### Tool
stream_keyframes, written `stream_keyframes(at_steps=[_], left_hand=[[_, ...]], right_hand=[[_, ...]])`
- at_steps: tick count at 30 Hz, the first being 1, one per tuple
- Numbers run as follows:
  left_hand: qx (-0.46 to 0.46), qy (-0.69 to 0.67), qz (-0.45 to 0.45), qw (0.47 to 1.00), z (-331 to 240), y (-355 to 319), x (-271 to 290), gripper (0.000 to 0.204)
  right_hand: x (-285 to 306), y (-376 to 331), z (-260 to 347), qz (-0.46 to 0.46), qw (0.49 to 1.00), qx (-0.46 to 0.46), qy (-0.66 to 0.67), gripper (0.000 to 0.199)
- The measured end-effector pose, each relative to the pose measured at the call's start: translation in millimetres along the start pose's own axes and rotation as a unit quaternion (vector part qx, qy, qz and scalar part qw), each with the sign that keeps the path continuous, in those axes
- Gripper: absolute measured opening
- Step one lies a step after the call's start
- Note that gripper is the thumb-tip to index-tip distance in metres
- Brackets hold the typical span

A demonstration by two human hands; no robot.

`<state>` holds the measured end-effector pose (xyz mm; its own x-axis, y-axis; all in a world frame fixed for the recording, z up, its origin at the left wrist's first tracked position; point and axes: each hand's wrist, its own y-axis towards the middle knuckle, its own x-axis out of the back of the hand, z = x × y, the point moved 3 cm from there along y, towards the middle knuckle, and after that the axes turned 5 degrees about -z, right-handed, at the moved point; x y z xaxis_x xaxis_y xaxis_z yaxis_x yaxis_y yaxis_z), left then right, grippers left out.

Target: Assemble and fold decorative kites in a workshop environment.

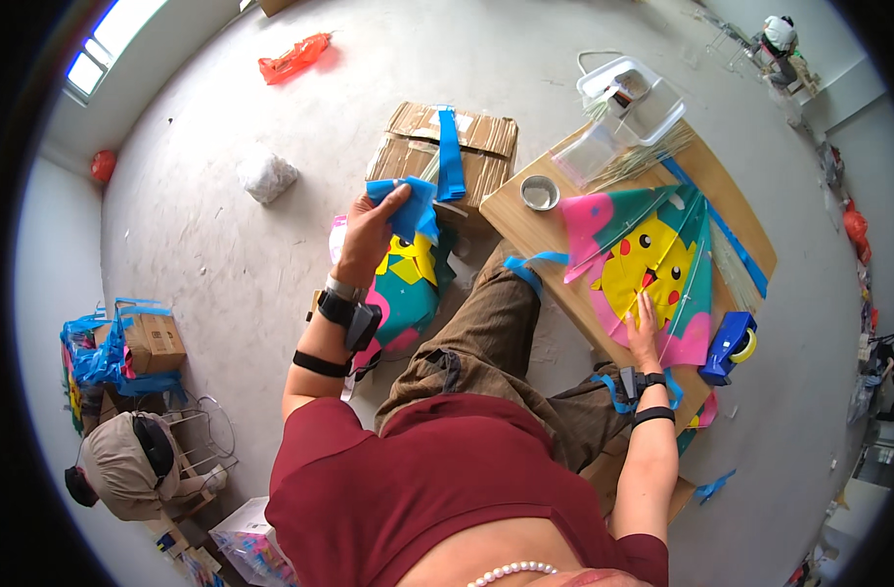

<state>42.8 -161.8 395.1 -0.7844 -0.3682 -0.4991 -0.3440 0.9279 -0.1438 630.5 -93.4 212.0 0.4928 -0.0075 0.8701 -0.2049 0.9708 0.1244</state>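
My left hand [372,230] is raised over a stack of colourful kites [405,293] on the floor and grips a bunch of blue plastic strips [408,205]. My right hand [645,331] lies flat, fingers spread, on a kite with a yellow cartoon figure [648,259] spread on a low wooden board [525,220]. Thin sticks cross the kite. A blue tape dispenser [729,347] stands just right of that hand.
A cardboard box [486,147] with a blue strip stands ahead. A small metal bowl [539,192], clear plastic containers [631,98] and a bundle of thin sticks [643,157] sit on the board's far end. Another person [124,474] crouches at lower left near a box [154,340].
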Motion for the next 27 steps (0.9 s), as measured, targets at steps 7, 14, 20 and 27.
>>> stream_keyframes(at_steps=[7,14,20,27], left_hand=[[-0.009,0.037,0.052,0.998,-9.3,-83.6,-87.5,0.017],[0.042,0.119,0.2,0.972,43.4,-129.2,-177.7,0.019],[0.069,0.161,0.283,0.943,89.6,-159.1,-210.2,0.018],[0.157,0.135,0.22,0.953,130.5,-152.4,-202.1,0.019]], right_hand=[[87.8,21.0,162.4,-0.065,0.98,0.087,0.166,0.042],[121.7,-59.0,295.0,0.092,0.806,-0.026,0.584,0.043],[128.8,-100.0,261.6,-0.135,0.749,-0.179,0.624,0.026],[150.7,-143.0,223.3,-0.337,0.707,-0.114,0.612,0.029]])
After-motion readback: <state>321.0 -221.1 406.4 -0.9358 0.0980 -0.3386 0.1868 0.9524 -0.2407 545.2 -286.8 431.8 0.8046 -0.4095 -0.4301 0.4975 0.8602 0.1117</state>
